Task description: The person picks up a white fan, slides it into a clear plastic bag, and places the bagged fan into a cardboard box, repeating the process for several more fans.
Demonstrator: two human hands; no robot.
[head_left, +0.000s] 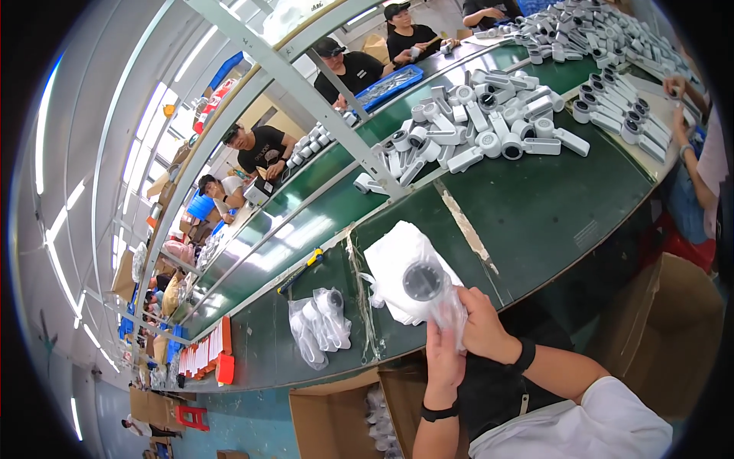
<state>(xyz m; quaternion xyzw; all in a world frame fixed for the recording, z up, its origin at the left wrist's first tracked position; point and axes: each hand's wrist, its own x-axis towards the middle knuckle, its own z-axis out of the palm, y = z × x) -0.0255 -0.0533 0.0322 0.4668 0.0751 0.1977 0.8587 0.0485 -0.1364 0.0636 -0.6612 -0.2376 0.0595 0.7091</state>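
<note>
Both my hands hold one white plastic device with a round dark end [423, 281], wrapped in a clear plastic bag. My left hand [443, 359] grips the lower end of the bag from below. My right hand [483, 325] closes on it from the right side. Under the device lies a stack of white bags [391, 256] on the green table [550, 206]. Left of my hands lie two more bagged white devices [319, 321].
A big heap of unbagged white devices [482, 122] covers the table's far part. Open cardboard boxes stand below [336, 417] and at right [673, 321]. Other people sit along the far side of the green belt [306, 222]; a person's arm [692, 164] reaches in at right.
</note>
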